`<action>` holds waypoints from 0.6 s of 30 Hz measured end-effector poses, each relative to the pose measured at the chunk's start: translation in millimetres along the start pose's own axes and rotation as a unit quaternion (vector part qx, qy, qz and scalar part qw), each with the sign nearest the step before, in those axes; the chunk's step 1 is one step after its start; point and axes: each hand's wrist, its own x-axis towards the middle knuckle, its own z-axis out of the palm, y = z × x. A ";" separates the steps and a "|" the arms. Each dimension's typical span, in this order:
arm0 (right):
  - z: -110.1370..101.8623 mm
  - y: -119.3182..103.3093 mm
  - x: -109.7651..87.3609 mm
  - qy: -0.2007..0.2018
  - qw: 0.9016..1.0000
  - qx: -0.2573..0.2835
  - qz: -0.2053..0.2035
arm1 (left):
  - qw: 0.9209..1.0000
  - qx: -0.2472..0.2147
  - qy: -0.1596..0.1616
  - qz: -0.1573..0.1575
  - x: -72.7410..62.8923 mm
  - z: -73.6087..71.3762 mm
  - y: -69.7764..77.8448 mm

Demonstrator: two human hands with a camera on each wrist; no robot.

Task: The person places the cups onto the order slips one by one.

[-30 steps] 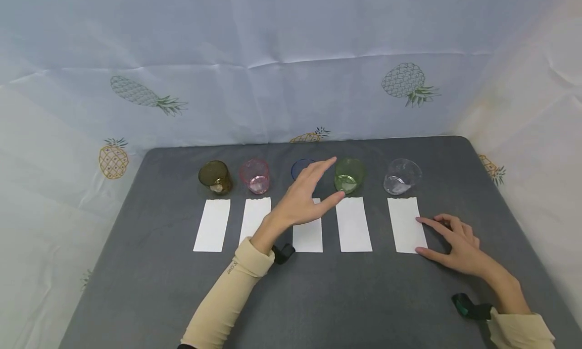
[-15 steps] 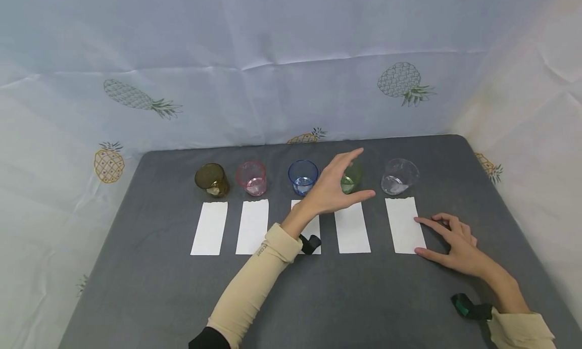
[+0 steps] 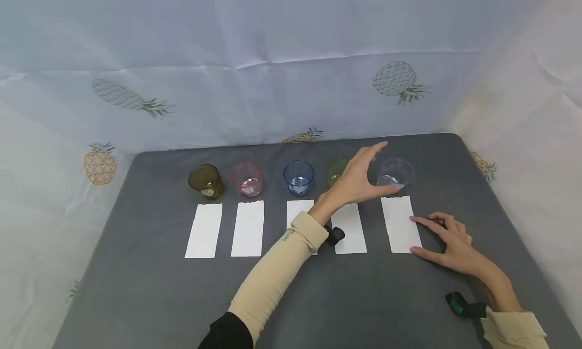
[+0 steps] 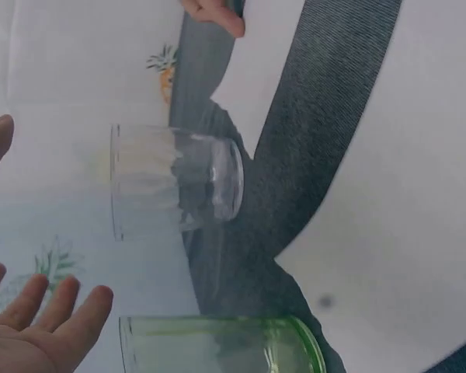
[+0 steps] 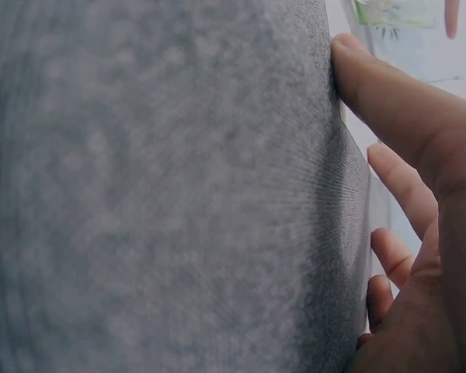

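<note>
My left hand point(image 3: 356, 180) reaches over the table between the green glass point(image 3: 336, 169) and the clear glass point(image 3: 397, 172). Its thumb and fingers are spread apart and hold nothing. In the left wrist view the clear glass point(image 4: 179, 183) stands just beyond the spread fingers, with the green glass point(image 4: 217, 346) nearer. My right hand point(image 3: 454, 245) rests at the right edge of the rightmost white paper strip point(image 3: 402, 225), thumb and index fingertip touching it. In the right wrist view the thumb point(image 5: 396, 93) lies against the paper's edge.
Further left in the same row stand a blue glass point(image 3: 298, 177), a pink glass point(image 3: 247, 179) and an amber glass point(image 3: 206, 181). A white paper strip point(image 3: 203, 231) lies in front of each glass on the grey table point(image 3: 150, 293). A pineapple-print curtain point(image 3: 250, 101) hangs behind.
My left hand has moved right, from in front of the blue glass, past the green one, to the clear glass. The right hand has stayed at the paper strip.
</note>
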 end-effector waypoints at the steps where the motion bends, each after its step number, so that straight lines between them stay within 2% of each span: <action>1: -0.2 0.1 -0.2 -0.001 1.000 0.000 0.002 | 1.000 0.000 -0.004 -0.004 2.6 1.2 0.8; 9: -2.0 -2.4 -0.2 -0.006 1.000 -0.004 0.022 | 0.998 0.018 -0.046 -0.033 20.6 6.4 2.3; 14: -3.2 -1.5 0.0 -0.008 1.000 -0.008 0.023 | 0.996 0.037 -0.071 -0.041 28.8 16.7 1.3; 18: -2.2 -1.7 1.1 -0.006 1.000 -0.011 0.017 | 0.994 0.044 -0.075 -0.061 31.7 26.3 -1.7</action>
